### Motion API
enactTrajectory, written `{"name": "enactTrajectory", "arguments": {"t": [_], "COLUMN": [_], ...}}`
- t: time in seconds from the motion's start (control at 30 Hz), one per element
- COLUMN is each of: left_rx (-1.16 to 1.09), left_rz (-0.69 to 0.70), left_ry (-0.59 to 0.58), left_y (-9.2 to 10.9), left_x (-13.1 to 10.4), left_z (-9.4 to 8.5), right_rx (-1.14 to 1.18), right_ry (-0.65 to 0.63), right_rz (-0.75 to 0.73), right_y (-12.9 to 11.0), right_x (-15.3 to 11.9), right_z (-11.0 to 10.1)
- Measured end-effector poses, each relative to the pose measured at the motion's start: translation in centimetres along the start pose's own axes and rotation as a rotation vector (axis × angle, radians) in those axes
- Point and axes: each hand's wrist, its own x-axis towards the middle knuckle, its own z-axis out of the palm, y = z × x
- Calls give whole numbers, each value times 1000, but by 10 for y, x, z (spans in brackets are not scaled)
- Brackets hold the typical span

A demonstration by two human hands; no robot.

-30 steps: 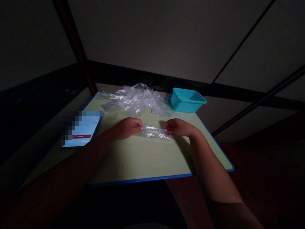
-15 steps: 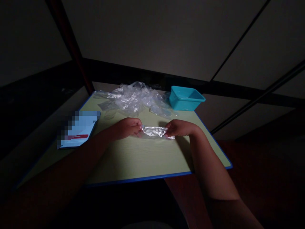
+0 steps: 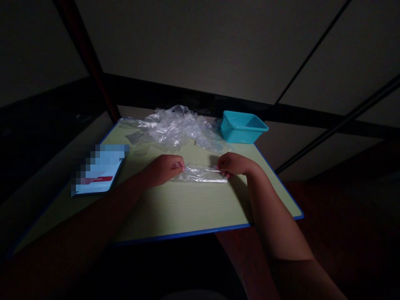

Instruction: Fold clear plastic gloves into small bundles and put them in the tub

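Observation:
A clear plastic bag [image 3: 201, 175] stretches between my two hands, low over the middle of the table [image 3: 187, 208]. My left hand [image 3: 168, 167] pinches its left end with curled fingers. At the right end, my right hand [image 3: 233, 163] is closed on the bag's upper edge, its fingertips partly hidden. The plastic looks thin, shiny and wrinkled, and lies nearly flat toward me. Behind my hands spreads a loose heap of crumpled clear plastic bags [image 3: 175, 127].
A turquoise plastic basket [image 3: 242, 133] stands at the back right of the table. On the left lies a lit tablet or phone [image 3: 106, 166], partly blurred out. Blue trim [image 3: 200, 231] runs along the table's edge. A panelled wall rises behind.
The bag has opened out flatter and less bunched between my hands. My right hand has shifted up slightly to the bag's upper edge. The left hand's grip is a little tighter.

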Motion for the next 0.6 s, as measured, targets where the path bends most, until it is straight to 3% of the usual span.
{"name": "enactTrajectory", "arguments": {"t": [0.37,0.6], "left_rx": [51,116], "left_rz": [-17,43], "left_ry": [35,125], "left_y": [-8,-14], "left_x": [3,7], "left_z": [2,4], "right_rx": [-135,-232], "right_ry": [34,100], "right_rz": [-63,-96], "right_y": [5,5], "right_x": [4,7], "right_z": [-3,-1]}}
